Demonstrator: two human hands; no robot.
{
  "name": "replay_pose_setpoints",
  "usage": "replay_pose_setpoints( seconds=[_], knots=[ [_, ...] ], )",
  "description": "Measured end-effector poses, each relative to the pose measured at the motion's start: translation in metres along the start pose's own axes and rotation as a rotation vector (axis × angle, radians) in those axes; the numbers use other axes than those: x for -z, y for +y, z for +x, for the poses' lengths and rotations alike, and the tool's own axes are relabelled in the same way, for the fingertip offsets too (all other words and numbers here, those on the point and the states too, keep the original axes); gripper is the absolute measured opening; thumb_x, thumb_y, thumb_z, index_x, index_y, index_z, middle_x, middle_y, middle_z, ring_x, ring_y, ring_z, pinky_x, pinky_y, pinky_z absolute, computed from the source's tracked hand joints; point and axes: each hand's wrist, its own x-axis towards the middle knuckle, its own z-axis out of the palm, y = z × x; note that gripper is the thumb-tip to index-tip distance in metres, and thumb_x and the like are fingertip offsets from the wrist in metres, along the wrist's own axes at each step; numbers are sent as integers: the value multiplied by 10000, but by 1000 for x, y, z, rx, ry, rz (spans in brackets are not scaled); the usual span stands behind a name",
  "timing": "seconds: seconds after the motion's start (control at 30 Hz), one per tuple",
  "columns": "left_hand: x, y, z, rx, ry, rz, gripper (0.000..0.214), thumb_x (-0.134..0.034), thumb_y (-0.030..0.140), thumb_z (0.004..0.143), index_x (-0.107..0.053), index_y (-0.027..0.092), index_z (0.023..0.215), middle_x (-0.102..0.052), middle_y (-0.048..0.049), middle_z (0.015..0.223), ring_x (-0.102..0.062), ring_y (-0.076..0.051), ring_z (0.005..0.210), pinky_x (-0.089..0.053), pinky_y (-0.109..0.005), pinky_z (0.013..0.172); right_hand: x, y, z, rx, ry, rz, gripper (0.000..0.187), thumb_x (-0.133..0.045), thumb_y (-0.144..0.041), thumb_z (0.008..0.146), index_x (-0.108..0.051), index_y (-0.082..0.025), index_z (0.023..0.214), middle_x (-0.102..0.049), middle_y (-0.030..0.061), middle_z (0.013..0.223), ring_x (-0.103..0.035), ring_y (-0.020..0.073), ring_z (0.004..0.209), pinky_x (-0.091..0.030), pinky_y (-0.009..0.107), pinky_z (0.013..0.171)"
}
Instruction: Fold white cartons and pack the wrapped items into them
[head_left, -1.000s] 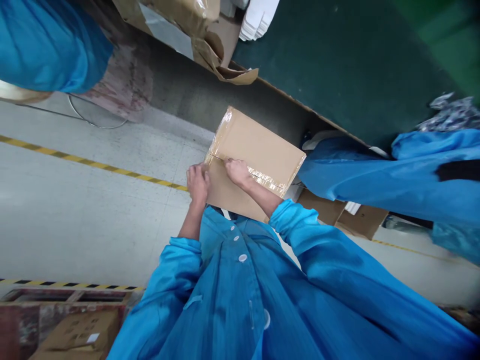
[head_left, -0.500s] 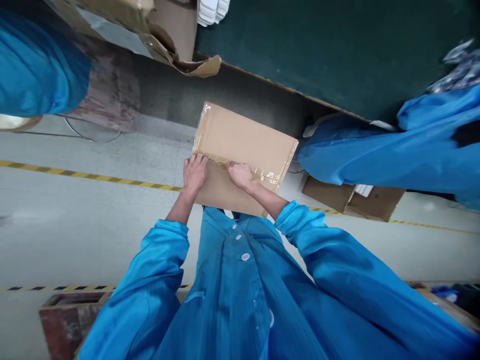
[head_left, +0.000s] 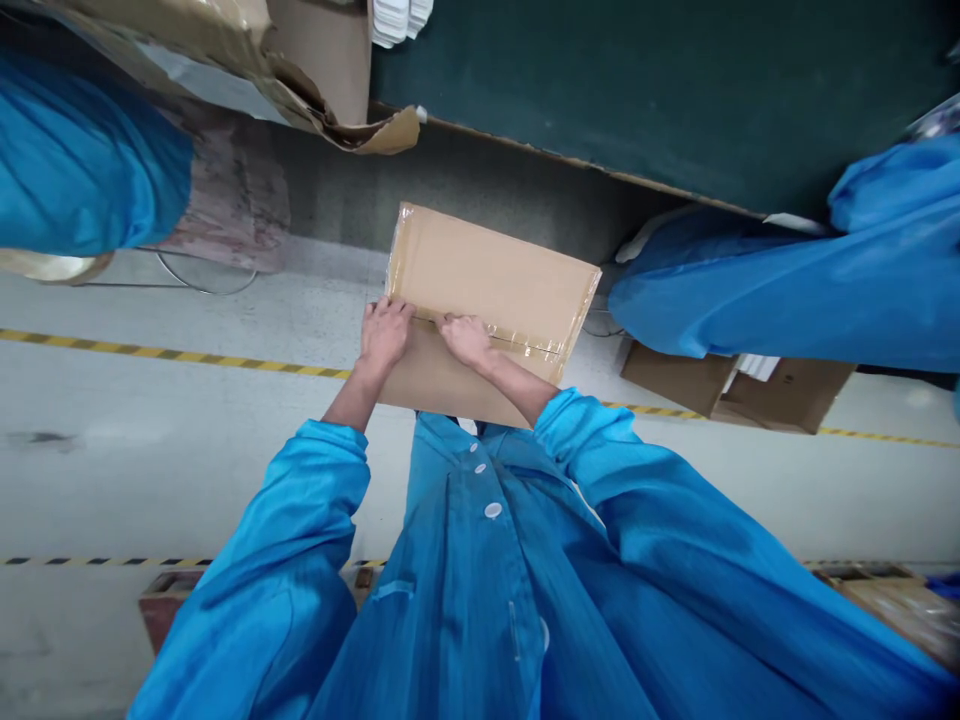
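Note:
A brown cardboard box (head_left: 495, 255) is in front of my legs, its taped middle seam running across the upper face. Shiny clear tape (head_left: 536, 348) shows along the right part of that seam and on the side edges. My left hand (head_left: 386, 332) grips the box's left edge at the end of the seam, fingers bent over it. On the seam, a little to the right, lies my right hand (head_left: 466, 340), its fingers curled closed against the cardboard. What those fingers pinch, if anything, is hidden.
Beyond the box is a dark green table (head_left: 637, 90), with a torn carton (head_left: 322, 60) at its left. Blue-clothed people sit left (head_left: 82, 160) and right (head_left: 780, 280). An open carton (head_left: 787, 392) stands on the floor at right. Yellow-black tape (head_left: 172, 352) marks the floor.
My right hand has moved slightly left along the seam, closer to my left hand. My left hand stays at the box's left edge. The view has shifted a little.

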Motion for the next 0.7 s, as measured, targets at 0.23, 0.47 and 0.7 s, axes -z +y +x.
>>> replay_pose_setpoints(
  seconds=[0.23, 0.47, 0.7],
  knots=[
    [6, -7, 10, -58, -68, -7, 326, -423, 123, 815, -654, 201, 1031, -662, -142, 1057, -521, -323, 1090, -357, -481, 897, 1, -2, 6, -5, 15, 13, 341, -560, -344, 958, -564, -145, 1235, -617, 85, 1162, -629, 193, 1009, -544, 407, 874],
    [13, -11, 16, -99, -125, -13, 302, -462, 125, 785, -652, 188, 1011, -666, -140, 1073, -533, -304, 1095, -366, -452, 899, 10, -6, 17, 43, -9, 22, 327, -567, -350, 953, -583, -142, 1205, -617, 85, 1169, -622, 199, 1032, -533, 419, 896],
    [10, -11, 16, -99, -122, -15, 273, -459, 157, 807, -642, 184, 1008, -661, -147, 1092, -536, -312, 1110, -370, -458, 915, 8, -8, 13, 53, -16, 12, 338, -564, -350, 955, -572, -142, 1221, -616, 86, 1166, -625, 196, 1019, -539, 411, 882]
  ],
)
